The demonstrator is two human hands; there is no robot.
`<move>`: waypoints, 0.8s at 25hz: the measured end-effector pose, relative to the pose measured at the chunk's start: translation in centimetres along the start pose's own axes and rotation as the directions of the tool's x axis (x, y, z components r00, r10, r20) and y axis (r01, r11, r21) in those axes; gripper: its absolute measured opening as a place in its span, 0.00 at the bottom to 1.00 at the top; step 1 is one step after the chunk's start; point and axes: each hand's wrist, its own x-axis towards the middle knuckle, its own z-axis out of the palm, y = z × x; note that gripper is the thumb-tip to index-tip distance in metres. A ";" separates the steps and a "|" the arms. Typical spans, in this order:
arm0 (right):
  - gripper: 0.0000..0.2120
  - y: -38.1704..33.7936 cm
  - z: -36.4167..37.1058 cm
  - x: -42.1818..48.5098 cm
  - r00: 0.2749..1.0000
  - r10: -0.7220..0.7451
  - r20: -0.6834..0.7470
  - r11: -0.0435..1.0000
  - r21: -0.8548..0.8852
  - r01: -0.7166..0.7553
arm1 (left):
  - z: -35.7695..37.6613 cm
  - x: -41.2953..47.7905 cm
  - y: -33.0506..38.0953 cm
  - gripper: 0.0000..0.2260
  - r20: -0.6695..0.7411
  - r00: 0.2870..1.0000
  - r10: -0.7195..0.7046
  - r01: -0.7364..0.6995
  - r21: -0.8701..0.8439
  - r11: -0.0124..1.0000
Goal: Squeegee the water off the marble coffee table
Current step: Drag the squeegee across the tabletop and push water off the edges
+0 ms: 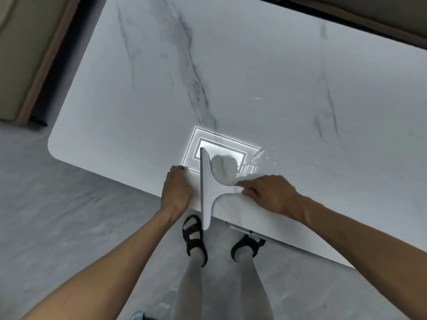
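Here, the left hand (pixel 176 188) rests on the marble coffee table (pixel 231 65) just left of the white squeegee (pixel 208 181), fingers close together, holding nothing. The squeegee sits at the table's near edge, and its long blade pokes out past that edge. Just right of the blade, the right hand (pixel 268 192) wraps round the squeegee's handle. A wet streak and little water drops (pixel 255 158) lie right of the blade's far end.

pretty dim flat light, bright ceiling-light glare on the bench (pixel 254 65), soft overall, wide-angle bending at edges
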 end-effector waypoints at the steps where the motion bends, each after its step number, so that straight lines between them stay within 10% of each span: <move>1: 0.18 2.1 -0.4 -1.5 0.998 0.055 -0.018 0.998 -0.006 -0.055 | 0.6 -0.3 0.9 0.25 0.024 0.999 0.023 -0.023 0.002 1.000; 8: 0.18 11.9 -3.6 -10.2 0.912 0.400 -0.094 0.915 -0.022 -0.404 | 3.3 0.3 3.3 0.24 0.176 0.984 0.023 -0.056 0.189 0.980; 20: 0.19 1.4 3.0 -4.2 0.998 0.028 0.060 0.998 0.050 -0.032 | 4.1 0.6 3.0 0.24 0.148 0.986 -0.072 0.059 0.087 0.994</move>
